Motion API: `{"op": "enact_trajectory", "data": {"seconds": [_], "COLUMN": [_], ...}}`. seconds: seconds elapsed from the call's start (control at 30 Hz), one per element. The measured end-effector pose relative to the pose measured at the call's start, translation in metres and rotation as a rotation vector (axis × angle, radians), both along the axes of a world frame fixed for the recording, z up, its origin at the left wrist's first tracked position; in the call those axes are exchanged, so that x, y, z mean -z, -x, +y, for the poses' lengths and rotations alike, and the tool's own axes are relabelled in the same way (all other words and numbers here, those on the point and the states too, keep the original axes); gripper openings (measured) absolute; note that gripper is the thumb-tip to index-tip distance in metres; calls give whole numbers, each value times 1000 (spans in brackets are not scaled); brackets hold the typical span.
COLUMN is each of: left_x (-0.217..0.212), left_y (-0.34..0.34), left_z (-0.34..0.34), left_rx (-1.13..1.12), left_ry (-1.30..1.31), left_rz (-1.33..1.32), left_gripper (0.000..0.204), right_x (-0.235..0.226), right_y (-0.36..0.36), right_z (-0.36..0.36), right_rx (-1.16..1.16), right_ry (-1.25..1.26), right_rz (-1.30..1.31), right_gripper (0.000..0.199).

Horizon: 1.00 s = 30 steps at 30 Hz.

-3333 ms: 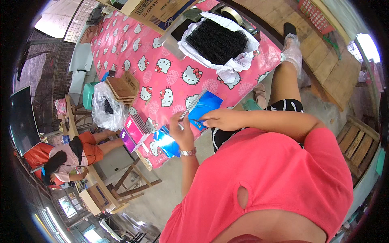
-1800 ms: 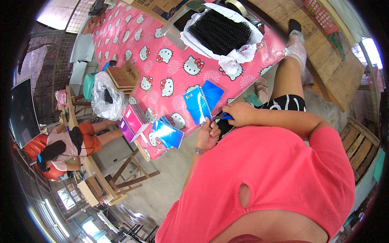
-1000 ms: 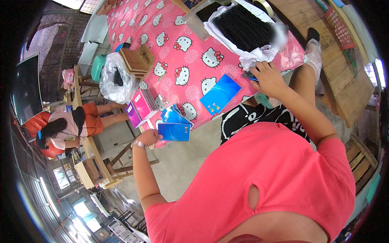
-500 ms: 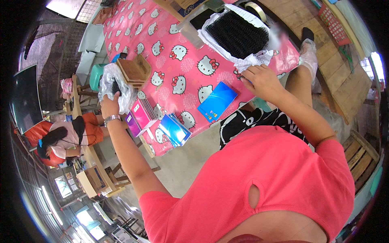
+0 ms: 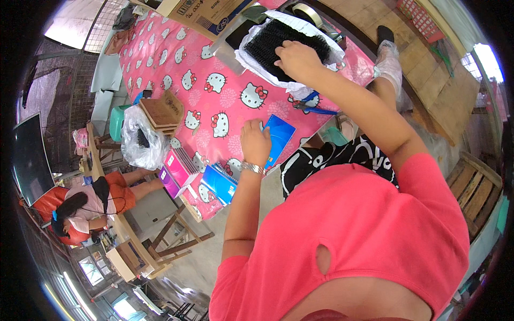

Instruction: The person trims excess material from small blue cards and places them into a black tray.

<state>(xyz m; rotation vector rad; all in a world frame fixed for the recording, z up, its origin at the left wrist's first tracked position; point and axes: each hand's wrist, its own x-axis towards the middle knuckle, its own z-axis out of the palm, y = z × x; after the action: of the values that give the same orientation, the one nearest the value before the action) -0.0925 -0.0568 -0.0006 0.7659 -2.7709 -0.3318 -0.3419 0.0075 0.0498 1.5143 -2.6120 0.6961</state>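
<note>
My right hand (image 5: pixel 297 62) reaches over a pile of black, crinkled strands (image 5: pixel 266 45), its fingers apart and touching the pile. White paper (image 5: pixel 245 58) lines the container around the strands. My left hand (image 5: pixel 256 143), a metal watch band on its wrist, is closed with curled fingers over the left edge of a flat blue booklet (image 5: pixel 280 136). Whatever those fingers may hold is hidden. Blue-handled pliers (image 5: pixel 316 109) lie between the booklet and the paper. Farther left, a clear plastic bag (image 5: pixel 140 147) has something dark inside.
Pink patterned cloth covers the table (image 5: pixel 234 143). Pink notebooks (image 5: pixel 179 170) and blue spiral notebooks (image 5: pixel 219 183) stand along its near left edge, by a brown wooden holder (image 5: pixel 163 111). Behind are a cardboard box (image 5: pixel 206 16) and a tape roll (image 5: pixel 309 15). Another person (image 5: pixel 88 203) sits at left.
My left hand has left the plastic bag and moved right to the blue booklet. My right hand has gone from the table edge up onto the black strands, uncovering the pliers.
</note>
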Motion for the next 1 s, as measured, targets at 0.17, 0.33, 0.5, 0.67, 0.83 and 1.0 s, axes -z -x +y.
{"op": "enact_trajectory", "data": {"seconds": [0.17,0.33,0.5,0.67,0.83,1.0], "left_x": [13,5,4,-72,-38,-37], "left_y": [0,4,-5,-19,-40,-32], "left_z": [-23,-29,-30,6,27,41], "left_rx": [-63,-155,-171,-46,165,165], "left_ry": [-471,-617,-660,-479,-156,-93], "left_rz": [-145,-140,8,26,5,129], "left_gripper": [21,17,15,13,22,23], "right_x": [0,-4,-30,-61,-8,24], "right_y": [3,12,19,-23,-80,-98], "right_z": [-10,-4,2,52,88,95], "right_rx": [-10,-14,-108,-508,-692,-513], "right_ry": [78,234,628,246,21,111], "right_rz": [-128,-300,-187,-384,-592,-721], "right_gripper": [16,22,29,26,27,19]}}
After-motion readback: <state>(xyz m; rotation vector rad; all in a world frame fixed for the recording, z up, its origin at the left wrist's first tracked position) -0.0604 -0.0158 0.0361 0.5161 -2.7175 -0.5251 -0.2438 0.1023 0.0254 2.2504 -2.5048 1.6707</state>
